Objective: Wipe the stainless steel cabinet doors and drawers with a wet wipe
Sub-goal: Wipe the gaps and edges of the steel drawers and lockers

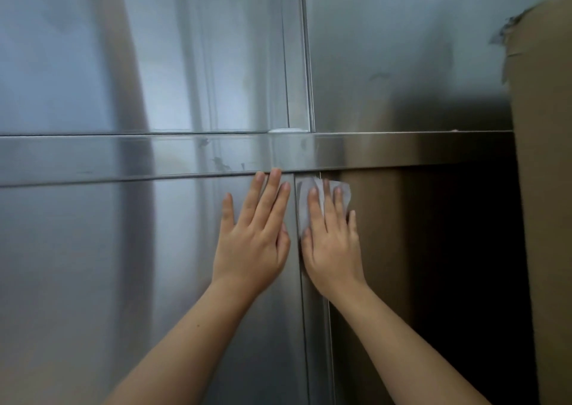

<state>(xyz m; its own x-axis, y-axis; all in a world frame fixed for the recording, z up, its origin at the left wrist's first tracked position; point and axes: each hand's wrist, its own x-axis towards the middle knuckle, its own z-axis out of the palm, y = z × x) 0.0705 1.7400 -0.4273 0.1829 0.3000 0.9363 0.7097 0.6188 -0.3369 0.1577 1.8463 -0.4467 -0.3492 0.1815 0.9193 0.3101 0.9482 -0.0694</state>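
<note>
The wet wipe [302, 203] is pressed under the flat, straight-fingered right hand [332, 243] beside the cabinet's vertical seam, just below the horizontal rail [123, 157], while the left hand [252, 240] is laid flat on the left door [93, 281] alongside.

Shows a tall brown cardboard panel [544, 188] at the far right, upright, its foot out of view below. Bears a ragged strip of grey tape [502, 35] on its upper left edge, torn and peeling away. Leaves a dark shadowed gap [464, 281] just to its left, in the lower half.
</note>
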